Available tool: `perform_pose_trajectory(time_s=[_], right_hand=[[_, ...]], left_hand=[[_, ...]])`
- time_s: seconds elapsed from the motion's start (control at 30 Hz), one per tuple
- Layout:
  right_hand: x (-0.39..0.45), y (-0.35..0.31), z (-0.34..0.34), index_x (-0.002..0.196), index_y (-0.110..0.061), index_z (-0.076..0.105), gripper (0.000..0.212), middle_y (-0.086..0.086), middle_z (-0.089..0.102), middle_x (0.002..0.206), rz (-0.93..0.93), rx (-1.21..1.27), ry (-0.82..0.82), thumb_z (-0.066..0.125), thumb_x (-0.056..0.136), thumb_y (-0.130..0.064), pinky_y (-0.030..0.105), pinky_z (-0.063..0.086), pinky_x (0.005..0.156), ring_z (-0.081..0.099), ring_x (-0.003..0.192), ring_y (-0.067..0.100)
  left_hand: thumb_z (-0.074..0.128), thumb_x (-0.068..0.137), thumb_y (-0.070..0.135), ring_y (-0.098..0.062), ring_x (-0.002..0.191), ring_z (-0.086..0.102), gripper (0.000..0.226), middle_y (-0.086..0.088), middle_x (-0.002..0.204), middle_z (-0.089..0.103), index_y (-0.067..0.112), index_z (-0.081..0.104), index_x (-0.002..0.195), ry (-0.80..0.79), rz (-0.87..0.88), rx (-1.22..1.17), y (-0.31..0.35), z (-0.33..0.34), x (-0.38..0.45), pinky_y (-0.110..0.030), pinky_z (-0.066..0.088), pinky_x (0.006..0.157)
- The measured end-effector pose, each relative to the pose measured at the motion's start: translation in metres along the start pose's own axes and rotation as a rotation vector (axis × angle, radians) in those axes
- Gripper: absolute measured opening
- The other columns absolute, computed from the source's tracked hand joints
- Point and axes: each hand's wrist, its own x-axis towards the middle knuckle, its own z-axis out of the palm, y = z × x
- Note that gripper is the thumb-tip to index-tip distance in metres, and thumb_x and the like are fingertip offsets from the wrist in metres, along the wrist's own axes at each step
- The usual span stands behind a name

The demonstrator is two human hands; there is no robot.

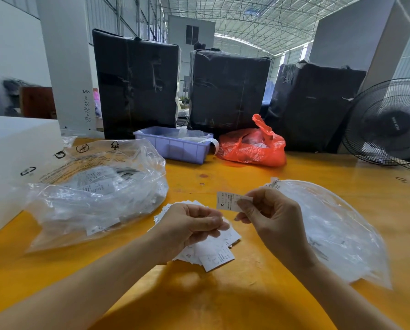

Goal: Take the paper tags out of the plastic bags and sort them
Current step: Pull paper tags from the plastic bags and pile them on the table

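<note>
**Two hands, one tag held up above a loose pile**

One white paper tag [230, 200] is lifted clear of the yellow table [223, 177]; it is a small rectangle with rows of fine print and "XL" at its lower left corner. The right hand [268, 217] pinches its right end between thumb and forefinger, the other fingers curled in toward the palm. Below and to the left of that hand lies a loose pile of tags [211, 251], white slips overlapping at odd angles, too many and too overlapped to count. The left hand [189, 225] hovers over this pile with fingers curled and thumb against forefinger; it seems to pinch something thin and pale, but what it is cannot be told.

Two clear plastic bags are on the table. The larger, crumpled one [97, 194] sits left of the left hand, with more printed tags showing through it. The flatter one [330, 229] lies right of the right hand, partly under that wrist.

Beyond both hands stand one lilac plastic bin [175, 146] and one red bag [254, 146], side by side. Behind them are three black-wrapped bundles [137, 84]. One black fan [389, 122] stands far right, and a white box [16, 148] lies far left.
</note>
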Motion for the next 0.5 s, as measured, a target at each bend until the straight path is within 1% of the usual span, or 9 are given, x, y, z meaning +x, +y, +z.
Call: perform_pose_trajectory(time_s=[0.07, 0.17, 0.37, 0.5], right_hand=[[-0.0001, -0.0002, -0.0005, 0.078, -0.016, 0.063, 0.011, -0.001, 0.070, 0.075, -0.001, -0.006, -0.010, 0.070, 0.081, -0.008, 0.036, 0.058, 0.056, 0.070, 0.061, 0.011], [-0.0001, -0.0009, -0.0001, 0.077, -0.020, 0.062, 0.016, -0.002, 0.070, 0.075, -0.001, -0.006, -0.016, 0.070, 0.081, -0.007, 0.036, 0.058, 0.056, 0.070, 0.061, 0.011], [-0.0006, -0.0005, -0.0001, 0.077, -0.022, 0.061, 0.018, -0.005, 0.069, 0.075, -0.014, -0.018, -0.031, 0.070, 0.081, -0.006, 0.033, 0.058, 0.055, 0.069, 0.061, 0.009], [-0.0011, 0.0007, 0.0008, 0.076, -0.021, 0.061, 0.017, -0.006, 0.069, 0.075, -0.008, -0.050, -0.045, 0.070, 0.082, -0.007, 0.036, 0.058, 0.055, 0.069, 0.061, 0.007]], left_hand=[[0.075, 0.059, 0.015, -0.012, 0.064, 0.068, 0.033, -0.012, 0.085, 0.074, 0.005, 0.070, 0.090, 0.003, 0.000, -0.002, 0.0002, -0.0005, -0.0002, -0.016, 0.051, 0.056], [0.075, 0.058, 0.015, -0.012, 0.063, 0.068, 0.032, -0.012, 0.084, 0.074, 0.005, 0.070, 0.089, 0.002, -0.001, -0.013, 0.0003, -0.0005, -0.0002, -0.016, 0.051, 0.055], [0.075, 0.059, 0.014, -0.012, 0.063, 0.067, 0.029, -0.013, 0.084, 0.074, 0.006, 0.071, 0.086, -0.003, 0.004, -0.009, -0.0004, -0.0001, 0.0002, -0.016, 0.050, 0.054], [0.077, 0.058, 0.016, -0.010, 0.061, 0.067, 0.029, -0.011, 0.083, 0.074, 0.007, 0.072, 0.085, -0.024, 0.014, 0.005, -0.0011, 0.0010, 0.0001, -0.015, 0.049, 0.053]])
